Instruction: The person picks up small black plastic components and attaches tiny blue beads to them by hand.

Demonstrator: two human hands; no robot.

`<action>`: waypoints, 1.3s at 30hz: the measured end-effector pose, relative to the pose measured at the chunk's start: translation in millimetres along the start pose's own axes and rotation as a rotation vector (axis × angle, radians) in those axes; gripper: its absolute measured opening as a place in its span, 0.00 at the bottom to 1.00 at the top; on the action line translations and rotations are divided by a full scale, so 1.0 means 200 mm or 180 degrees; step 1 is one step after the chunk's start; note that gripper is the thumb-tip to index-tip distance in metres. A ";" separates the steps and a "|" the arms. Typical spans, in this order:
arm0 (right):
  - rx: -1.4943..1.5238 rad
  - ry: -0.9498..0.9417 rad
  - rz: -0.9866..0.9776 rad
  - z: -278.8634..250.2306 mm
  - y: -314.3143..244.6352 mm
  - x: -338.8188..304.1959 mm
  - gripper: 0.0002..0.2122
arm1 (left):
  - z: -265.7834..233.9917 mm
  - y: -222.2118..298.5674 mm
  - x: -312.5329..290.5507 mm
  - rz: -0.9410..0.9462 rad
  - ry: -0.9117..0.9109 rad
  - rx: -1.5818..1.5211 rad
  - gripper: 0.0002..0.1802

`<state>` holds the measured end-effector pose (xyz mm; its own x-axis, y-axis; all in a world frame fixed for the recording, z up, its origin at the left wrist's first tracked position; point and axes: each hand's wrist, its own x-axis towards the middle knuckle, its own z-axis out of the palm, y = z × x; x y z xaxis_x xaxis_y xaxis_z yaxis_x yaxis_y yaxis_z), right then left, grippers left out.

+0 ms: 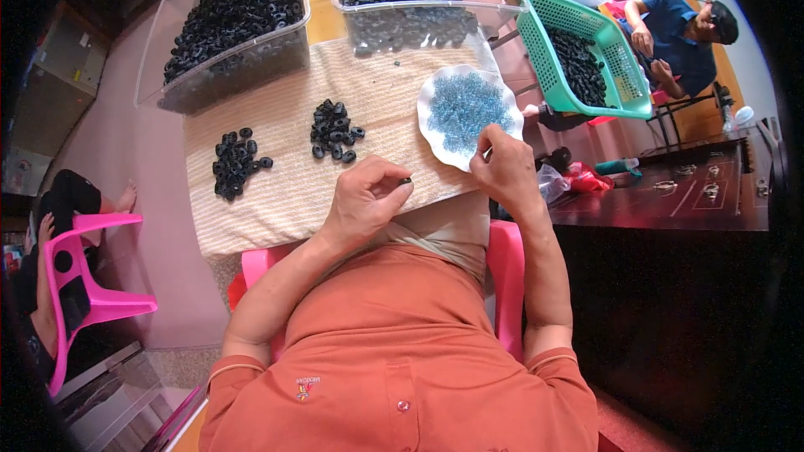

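Observation:
My left hand is closed in a pinch over the near edge of the cloth-covered table, with a small black part between thumb and forefinger. At the near right rim of a white scalloped plate, my right hand has its fingertips pressed together; whatever they hold is too small to make out. Many tiny clear-blue pieces fill that plate. Beyond my left hand lies a loose pile of black parts, some showing holes. A second black pile sits farther left on the striped cloth.
Clear bins of black parts stand along the far edge. A green basket holds more at the far right. One person works beyond it; another sits left by a pink chair. A dark table is at right.

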<state>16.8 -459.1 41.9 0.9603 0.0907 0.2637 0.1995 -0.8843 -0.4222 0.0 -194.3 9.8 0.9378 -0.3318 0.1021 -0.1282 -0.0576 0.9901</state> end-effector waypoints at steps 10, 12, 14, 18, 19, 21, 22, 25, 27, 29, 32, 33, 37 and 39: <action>0.0621 0.0285 -0.0108 0.01 0.01 -0.02 0.08 | 0.08 0.04 0.07 -0.0483 -0.0189 -0.0646 0.07; 0.0830 0.0351 -0.0214 0.01 -0.01 -0.03 0.09 | 0.12 0.02 0.09 -0.0438 -0.0154 -0.0760 0.07; 0.1035 0.0420 -0.0309 0.01 -0.03 -0.04 0.09 | 0.15 0.02 0.12 -0.0395 -0.0130 -0.0878 0.07; 0.1333 0.0661 -0.0692 0.01 -0.09 -0.03 0.11 | 0.19 0.02 0.18 -0.0571 -0.0163 -0.1227 0.09; 0.1410 0.0747 -0.0793 0.01 -0.10 -0.03 0.12 | 0.20 0.02 0.20 -0.0506 -0.0134 -0.1417 0.09; 0.1412 0.0747 -0.0855 0.00 -0.13 -0.03 0.12 | 0.21 0.02 0.22 -0.0547 -0.0130 -0.1485 0.09; 0.1408 0.0743 -0.0917 -0.01 -0.13 -0.03 0.12 | 0.21 0.02 0.22 -0.0587 -0.0127 -0.1558 0.10; 0.1351 0.0777 -0.1020 0.01 -0.14 -0.04 0.12 | 0.21 0.04 0.23 -0.0616 -0.0232 -0.1757 0.09; 0.1350 0.0765 -0.1054 0.01 -0.15 -0.04 0.11 | 0.21 0.02 0.22 -0.0587 -0.0255 -0.1790 0.09; 0.1347 0.0754 -0.1089 0.02 -0.15 -0.05 0.11 | 0.21 0.01 0.22 -0.0556 -0.0278 -0.1824 0.08; 0.1666 0.0676 -0.1118 0.02 -0.15 -0.07 0.09 | 0.19 0.01 0.20 -0.0604 -0.0196 -0.1775 0.08; 0.1883 0.0583 -0.0938 0.03 -0.15 -0.08 0.09 | 0.19 0.01 0.20 -0.0661 -0.0192 -0.1855 0.08; 0.2293 0.0239 -0.0737 0.08 -0.13 -0.10 0.10 | 0.15 0.03 0.16 -0.0888 -0.0231 -0.1982 0.08; 0.2433 0.0079 -0.0592 0.09 -0.13 -0.12 0.10 | 0.14 0.03 0.15 -0.0952 -0.0223 -0.2027 0.08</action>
<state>-8.9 -429.3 30.9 0.8952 0.1880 0.4041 0.4439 -0.2945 -0.8463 18.4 -231.1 16.5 0.8775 -0.4490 -0.1685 0.3657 0.3993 0.8407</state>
